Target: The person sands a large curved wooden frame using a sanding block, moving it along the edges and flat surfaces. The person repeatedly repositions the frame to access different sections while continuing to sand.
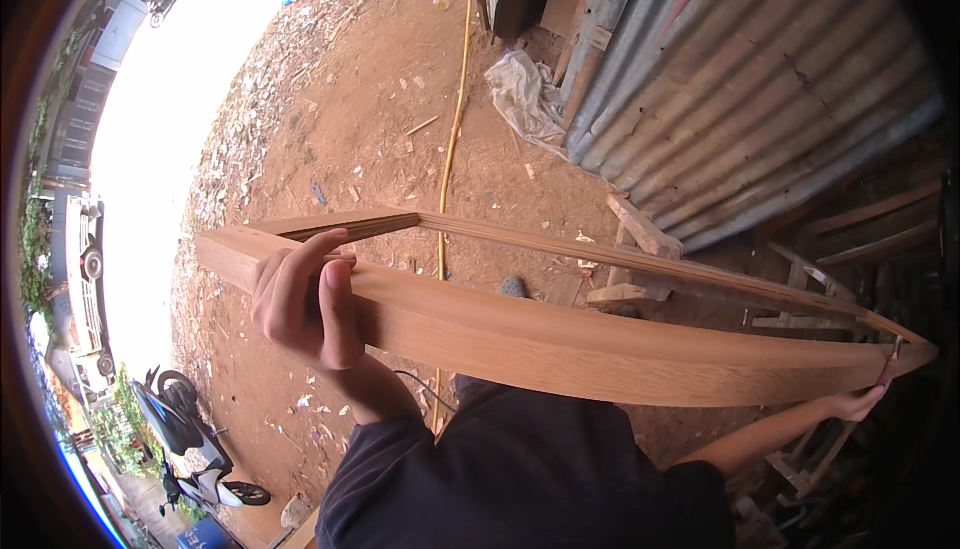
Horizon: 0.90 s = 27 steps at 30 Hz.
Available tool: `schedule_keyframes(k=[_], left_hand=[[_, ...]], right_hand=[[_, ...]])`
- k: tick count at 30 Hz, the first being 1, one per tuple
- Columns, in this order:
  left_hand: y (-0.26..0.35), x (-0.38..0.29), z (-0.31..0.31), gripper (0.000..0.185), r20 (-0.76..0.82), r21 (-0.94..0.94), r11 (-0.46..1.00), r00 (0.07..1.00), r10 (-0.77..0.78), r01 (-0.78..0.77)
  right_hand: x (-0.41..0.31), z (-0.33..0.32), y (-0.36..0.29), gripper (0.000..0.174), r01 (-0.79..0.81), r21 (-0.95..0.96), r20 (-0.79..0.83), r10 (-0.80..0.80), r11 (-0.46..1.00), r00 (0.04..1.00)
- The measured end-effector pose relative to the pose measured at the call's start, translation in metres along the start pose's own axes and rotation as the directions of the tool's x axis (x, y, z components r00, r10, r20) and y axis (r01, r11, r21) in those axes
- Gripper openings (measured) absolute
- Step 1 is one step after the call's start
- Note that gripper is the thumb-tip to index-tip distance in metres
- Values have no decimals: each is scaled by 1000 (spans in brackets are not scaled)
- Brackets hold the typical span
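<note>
Across my front I hold a long rectangular wooden frame (570, 331), raised off the ground. Its near rail has a smooth face, and grooved inner edges show on the far rail. My left hand (307, 301) is wrapped around the near rail close to the left corner, with its thumb and fingers over the top edge. At the other end, my right hand (859, 402) grips the near rail by the right corner; its palm is underneath and its fingers are partly in shadow. A clog-type shoe (514, 286) is visible through the frame's opening.
A yellow hose (452, 151) crosses the dirt ground (367, 121), which is strewn with wood scraps. Corrugated metal sheeting (735, 91) rises at the right, with a crumpled white sack (525, 91) beside it. Rough wooden supports (637, 234) stand below the frame. A scooter (199, 444) is parked at the left.
</note>
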<state>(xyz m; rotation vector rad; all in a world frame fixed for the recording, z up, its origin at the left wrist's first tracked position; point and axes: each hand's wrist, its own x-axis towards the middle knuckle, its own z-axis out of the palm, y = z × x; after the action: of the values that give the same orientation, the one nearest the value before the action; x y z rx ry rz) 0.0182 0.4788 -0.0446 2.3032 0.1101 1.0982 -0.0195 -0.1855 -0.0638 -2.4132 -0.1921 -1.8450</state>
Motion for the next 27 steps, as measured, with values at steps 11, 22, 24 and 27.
schedule_keyframes(k=[11, 22, 24, 27], left_hand=[[1, -1, -3, 26, 16, 35, 999, 1000, -27, 27], [-2, 11, 7, 25, 92, 15, 994, 989, -111, 111], [4, 17, 12, 23, 113, -58, 976, 973, -201, 208], [33, 27, 17, 20, 103, 39, 996, 991, -89, 85]], right_hand=[[-5, -24, 89, 35, -161, -15, -88, 159, 987, 983], [13, -2, 90, 33, -178, 40, -13, 179, 983, 984], [19, 6, 82, 33, -181, 67, -1, 182, 981, 983], [23, 13, 77, 33, -219, 154, 12, 220, 963, 975]])
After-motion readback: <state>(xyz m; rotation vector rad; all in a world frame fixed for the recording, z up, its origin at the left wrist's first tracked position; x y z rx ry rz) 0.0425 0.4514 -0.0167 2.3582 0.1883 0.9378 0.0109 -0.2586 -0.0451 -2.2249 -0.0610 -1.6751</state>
